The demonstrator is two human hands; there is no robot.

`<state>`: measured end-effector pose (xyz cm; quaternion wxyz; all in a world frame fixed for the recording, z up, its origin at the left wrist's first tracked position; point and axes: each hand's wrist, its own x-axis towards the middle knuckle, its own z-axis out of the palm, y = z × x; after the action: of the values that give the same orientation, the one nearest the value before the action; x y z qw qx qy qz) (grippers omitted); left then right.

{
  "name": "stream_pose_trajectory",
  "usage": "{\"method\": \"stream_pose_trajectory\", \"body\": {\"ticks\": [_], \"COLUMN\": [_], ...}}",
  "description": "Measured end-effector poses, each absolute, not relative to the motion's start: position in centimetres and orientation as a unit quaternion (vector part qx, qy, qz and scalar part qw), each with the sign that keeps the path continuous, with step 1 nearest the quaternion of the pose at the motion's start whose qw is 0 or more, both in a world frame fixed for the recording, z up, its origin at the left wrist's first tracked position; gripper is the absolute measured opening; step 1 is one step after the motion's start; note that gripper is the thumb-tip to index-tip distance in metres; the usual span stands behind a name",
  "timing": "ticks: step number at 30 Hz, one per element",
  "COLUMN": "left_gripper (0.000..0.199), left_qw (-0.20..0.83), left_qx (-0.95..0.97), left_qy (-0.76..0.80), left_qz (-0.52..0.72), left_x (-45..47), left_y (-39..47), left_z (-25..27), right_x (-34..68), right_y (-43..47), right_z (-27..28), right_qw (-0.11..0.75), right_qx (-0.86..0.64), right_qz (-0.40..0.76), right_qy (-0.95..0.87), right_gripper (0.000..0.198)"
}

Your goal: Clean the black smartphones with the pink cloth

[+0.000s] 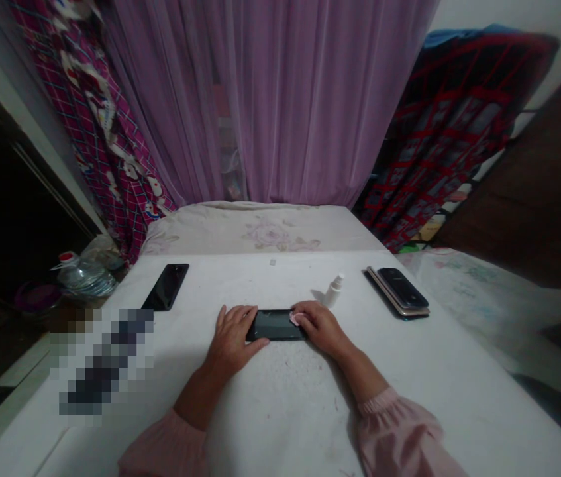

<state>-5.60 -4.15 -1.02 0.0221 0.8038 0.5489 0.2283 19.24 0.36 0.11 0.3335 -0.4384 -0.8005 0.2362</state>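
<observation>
A dark smartphone (274,325) lies flat and sideways on the white-covered table in front of me. My left hand (232,336) grips its left end, thumb along the near edge and fingers at the far edge. At the other end, my right hand (320,324) pinches a small pink cloth (295,319) and presses it against the screen. Part of the phone's right end is hidden under those fingers. Just beyond my right hand stands a small white spray bottle (334,289).
Another dark phone (168,286) lies at the left, above a pixelated patch (106,361). Several stacked phones (402,289) rest at the right. A tiny grey square (273,262) sits farther back. Purple curtains (310,99) hang behind the table; a large water bottle (84,275) stands beyond its left side.
</observation>
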Motion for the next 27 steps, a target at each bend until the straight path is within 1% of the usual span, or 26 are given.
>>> {"method": "stream_pose_trajectory", "body": {"ticks": [4,8,10,14,16,19,23,27], "left_gripper": [0.058,0.056,0.054,0.054,0.054,0.055,0.054,0.053], "left_qw": [0.021,0.013,0.010,0.007,0.006,0.013,0.022,0.024], "left_qx": [0.803,0.801,0.802,0.802,0.800,0.800,0.798,0.794], "left_qy": [0.550,0.551,0.550,0.549,0.550,0.551,0.553,0.554], "left_qz": [0.230,0.232,0.234,0.237,0.239,0.236,0.237,0.248], "left_x": [-5.4,-5.1,-5.1,-5.0,-5.0,-5.0,-5.0,-5.0], "left_y": [-4.2,-4.3,-4.4,-4.4,-4.4,-4.3,-4.3,-4.3], "left_z": [-0.9,-0.8,-0.7,-0.8,-0.9,-0.9,-0.9,-0.9], "right_x": [18.2,18.1,18.6,20.2,20.6,20.2,18.7,17.9], "right_y": [1.2,1.2,1.0,0.2,0.0,0.0,0.7,1.3], "right_z": [-0.5,-0.2,0.2,1.0,1.1,0.7,-0.2,-0.6], "right_qw": [0.326,0.318,0.318,0.308,0.303,0.317,0.331,0.332], "right_qx": [-0.502,-0.510,-0.493,-0.403,-0.379,-0.402,-0.475,-0.513], "right_qz": [0.209,0.215,0.233,0.303,0.319,0.285,0.219,0.202], "right_qy": [-0.773,-0.769,-0.776,-0.807,-0.814,-0.811,-0.785,-0.765], "right_gripper": [0.020,0.019,0.018,0.016,0.016,0.016,0.017,0.020]}}
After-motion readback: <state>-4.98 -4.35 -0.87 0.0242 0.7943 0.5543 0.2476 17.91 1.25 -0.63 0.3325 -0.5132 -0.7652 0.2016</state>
